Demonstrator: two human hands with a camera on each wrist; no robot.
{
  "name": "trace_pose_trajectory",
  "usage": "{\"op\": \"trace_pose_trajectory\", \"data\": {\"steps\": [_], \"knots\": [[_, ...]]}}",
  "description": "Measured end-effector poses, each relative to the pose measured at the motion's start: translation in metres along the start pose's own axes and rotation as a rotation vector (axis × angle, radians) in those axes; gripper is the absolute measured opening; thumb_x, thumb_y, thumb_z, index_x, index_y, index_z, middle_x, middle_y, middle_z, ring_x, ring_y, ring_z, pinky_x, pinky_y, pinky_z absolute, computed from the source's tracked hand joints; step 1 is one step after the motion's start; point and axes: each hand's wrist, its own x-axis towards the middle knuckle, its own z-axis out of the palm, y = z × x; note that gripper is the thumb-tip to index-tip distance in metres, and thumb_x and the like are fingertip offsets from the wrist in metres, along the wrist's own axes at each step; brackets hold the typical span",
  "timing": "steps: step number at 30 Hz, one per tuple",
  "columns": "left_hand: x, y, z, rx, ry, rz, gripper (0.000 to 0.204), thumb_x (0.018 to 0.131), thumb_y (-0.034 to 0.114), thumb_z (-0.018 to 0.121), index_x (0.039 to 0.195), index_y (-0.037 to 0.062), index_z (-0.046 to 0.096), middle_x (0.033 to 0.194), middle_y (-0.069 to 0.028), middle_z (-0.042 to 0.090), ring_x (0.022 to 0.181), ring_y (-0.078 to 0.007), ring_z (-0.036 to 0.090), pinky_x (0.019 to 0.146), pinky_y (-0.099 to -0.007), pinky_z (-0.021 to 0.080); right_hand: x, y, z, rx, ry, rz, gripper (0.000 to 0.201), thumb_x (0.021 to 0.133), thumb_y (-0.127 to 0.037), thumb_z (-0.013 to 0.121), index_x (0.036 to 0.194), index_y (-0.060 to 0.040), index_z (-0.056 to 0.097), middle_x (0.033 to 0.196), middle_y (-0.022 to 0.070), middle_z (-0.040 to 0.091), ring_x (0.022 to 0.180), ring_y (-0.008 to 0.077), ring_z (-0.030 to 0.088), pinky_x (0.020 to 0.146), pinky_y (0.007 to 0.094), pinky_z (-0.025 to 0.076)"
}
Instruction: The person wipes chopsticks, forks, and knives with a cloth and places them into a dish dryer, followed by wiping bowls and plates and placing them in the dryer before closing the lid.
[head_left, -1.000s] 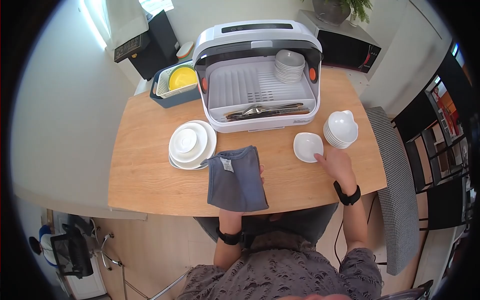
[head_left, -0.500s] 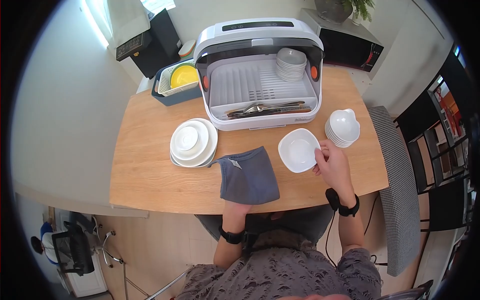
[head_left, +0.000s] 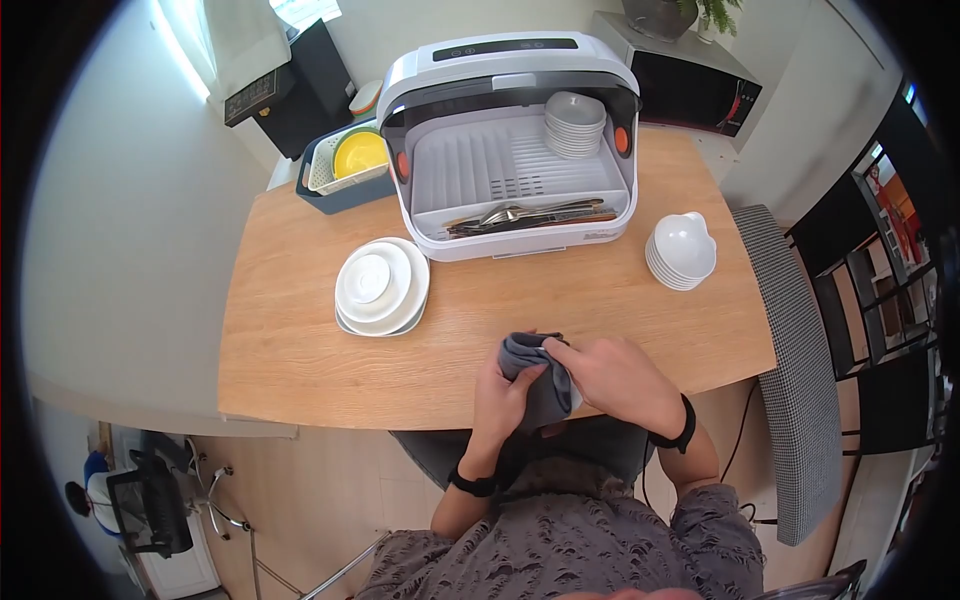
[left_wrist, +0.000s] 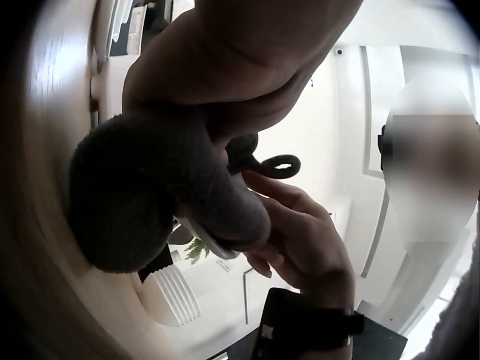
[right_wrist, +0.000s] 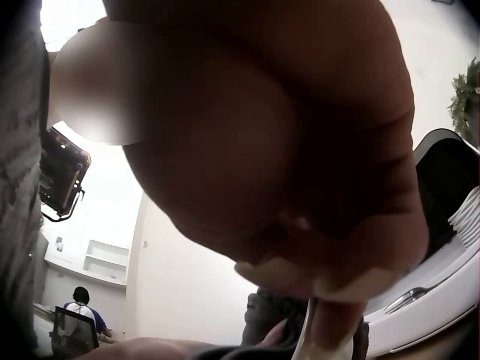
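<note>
The cloth [head_left: 546, 402] was gripped by the curled left hand [head_left: 497, 393]; the bowl [head_left: 576, 399], mostly covered, was pinched by the right hand [head_left: 622, 378] beside it. Wiping seemed under way; next, steady turning was needed.

Looks forward and down from the head, set well back: takes in the table [head_left: 480, 300], the white dish cabinet [head_left: 560, 240], left grip [head_left: 500, 390] and right grip [head_left: 620, 375] together. Peers rightward across the table from the left wrist, almost against the cloth [left_wrist: 120, 195], rolled so that the tabletop runs up the left edge. Faces leftward from the right wrist, mostly blocked by the right grip at close range; perhaps tilted upward, though too dark to be sure. Shares the stacked bowls [head_left: 682, 250] between head and left wrist, the cabinet and a seated person [right_wrist: 82, 306] between head and right wrist.
</note>
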Motion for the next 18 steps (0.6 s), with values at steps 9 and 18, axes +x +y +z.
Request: {"op": "trace_pose_trajectory", "data": {"steps": [9,18], "knots": [[0.010,0.002,-0.001,-0.390,0.297,0.108,0.032,0.096,0.003,0.064,0.126,-0.0017,0.054,0.119,-0.0096,0.065,0.108,-0.0158,0.062,0.096,-0.0304,0.050,0.006,-0.025,0.031,0.132,0.250,0.103,0.032,0.093,-0.014,0.058,0.119,0.0036,0.052,0.076,0.0227,0.068,0.064,0.0415,0.066,0.056,0.0487,0.053],[0.003,0.020,-0.015,0.610,-0.029,0.439,0.037,0.088,-0.012,0.055,0.123,-0.0014,0.061,0.118,-0.0130,0.069,0.103,-0.0194,0.068,0.092,-0.0319,0.053,0.004,-0.003,0.024,-0.006,0.083,0.015,0.020,0.097,-0.015,0.058,0.107,0.0006,0.051,0.069,0.0212,0.064,0.066,0.0431,0.064,0.057,0.0499,0.051]]}}
